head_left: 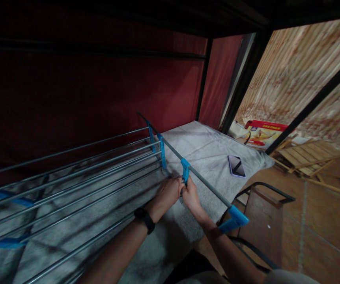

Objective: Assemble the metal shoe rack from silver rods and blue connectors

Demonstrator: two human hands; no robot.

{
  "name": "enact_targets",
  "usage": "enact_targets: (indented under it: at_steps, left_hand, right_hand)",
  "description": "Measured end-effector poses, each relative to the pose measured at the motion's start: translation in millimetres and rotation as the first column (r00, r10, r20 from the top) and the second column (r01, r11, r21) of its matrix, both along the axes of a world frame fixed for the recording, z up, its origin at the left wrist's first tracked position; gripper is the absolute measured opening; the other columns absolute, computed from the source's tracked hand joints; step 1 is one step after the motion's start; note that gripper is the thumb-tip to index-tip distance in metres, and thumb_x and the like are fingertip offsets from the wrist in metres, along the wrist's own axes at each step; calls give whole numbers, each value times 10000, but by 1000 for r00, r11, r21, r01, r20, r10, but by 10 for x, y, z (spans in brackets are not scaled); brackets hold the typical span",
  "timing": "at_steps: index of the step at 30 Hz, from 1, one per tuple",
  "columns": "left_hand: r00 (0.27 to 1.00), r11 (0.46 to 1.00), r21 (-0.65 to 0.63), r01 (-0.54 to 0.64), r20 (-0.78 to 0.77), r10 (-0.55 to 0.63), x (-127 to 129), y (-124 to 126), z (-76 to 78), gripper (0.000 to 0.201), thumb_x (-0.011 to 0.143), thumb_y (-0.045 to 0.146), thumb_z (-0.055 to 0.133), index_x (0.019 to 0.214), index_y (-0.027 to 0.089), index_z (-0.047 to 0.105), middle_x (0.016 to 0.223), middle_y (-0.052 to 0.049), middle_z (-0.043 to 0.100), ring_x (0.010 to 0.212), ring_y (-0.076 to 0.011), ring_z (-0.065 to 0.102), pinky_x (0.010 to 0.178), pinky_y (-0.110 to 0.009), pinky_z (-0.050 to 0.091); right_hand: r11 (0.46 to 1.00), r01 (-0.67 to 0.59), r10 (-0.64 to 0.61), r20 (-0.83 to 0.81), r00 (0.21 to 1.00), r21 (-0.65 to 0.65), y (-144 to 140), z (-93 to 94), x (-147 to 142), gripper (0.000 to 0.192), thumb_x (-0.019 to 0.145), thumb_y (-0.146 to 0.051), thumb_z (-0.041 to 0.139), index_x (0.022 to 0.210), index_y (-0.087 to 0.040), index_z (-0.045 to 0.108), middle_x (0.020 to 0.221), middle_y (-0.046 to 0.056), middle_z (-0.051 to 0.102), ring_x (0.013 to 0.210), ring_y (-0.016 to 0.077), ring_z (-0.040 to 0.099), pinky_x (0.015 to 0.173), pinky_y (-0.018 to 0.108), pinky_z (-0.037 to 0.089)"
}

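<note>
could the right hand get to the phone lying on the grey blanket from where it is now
Probably yes. The right hand is at the blue clip on the grey rack bar, and the phone lies beyond that bar on the blanket. Only the low bar lies between them, so reaching over it looks possible.

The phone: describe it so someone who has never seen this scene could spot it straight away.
Start at the grey blanket spread over the bed under the dark frame. Right of the metal drying rack that the left hand and right hand grip, the phone lies flat near the blanket's edge. It is the only small, dark, glossy slab there.
</note>
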State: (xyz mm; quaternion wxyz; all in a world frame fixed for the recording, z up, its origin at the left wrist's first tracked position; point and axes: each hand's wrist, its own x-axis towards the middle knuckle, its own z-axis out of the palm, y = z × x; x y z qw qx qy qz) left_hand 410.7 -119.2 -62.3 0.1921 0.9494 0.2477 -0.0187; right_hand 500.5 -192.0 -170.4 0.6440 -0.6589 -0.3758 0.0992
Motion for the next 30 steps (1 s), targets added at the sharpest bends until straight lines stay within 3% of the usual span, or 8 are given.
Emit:
enact_targets:
  at_steps: [9,15,26,30]
  left_hand:
    - [996,993,-109,-41,75,50,-17,1,39,303,1020,270,498,1223,185,706,1119,-151,796,1024,-255,751,858,-320,519]
    - [993,988,-139,-64,92,77,-27,-3,44,338,1017,286,518,1298,201,685,1152,-143,793,1054,-251,745,889,-317,523]
    - [982,979,-194,-54,166,87,-24,5,62,282,990,226,539,1224,213,695,1157,-117,787,1078,-228,733,924,-295,519]
    - [979,971,-230,-59,178,102,-33,13,60,274,975,207,556,1217,209,684,1130,-111,787,1046,-230,732,906,-298,520]
  right_hand:
    - [997,78,-78,4,997,-20,22,-6,-113,357,858,-180,436,1160,-202,625,1017,66,706,915,206,650,895,364,533]
    - [998,47,-47,-5,999,-29,16,33,-118,338,870,-190,436,1158,-201,612,1041,70,690,941,210,639,911,368,518]
    - [998,50,-50,20,999,-29,14,43,-151,357,886,-186,447,1208,-202,599,1092,77,688,992,214,643,938,373,515]
    - [996,77,-76,24,997,-43,12,22,-192,313,906,-199,458,1189,-209,593,1056,60,678,927,203,636,871,350,518]
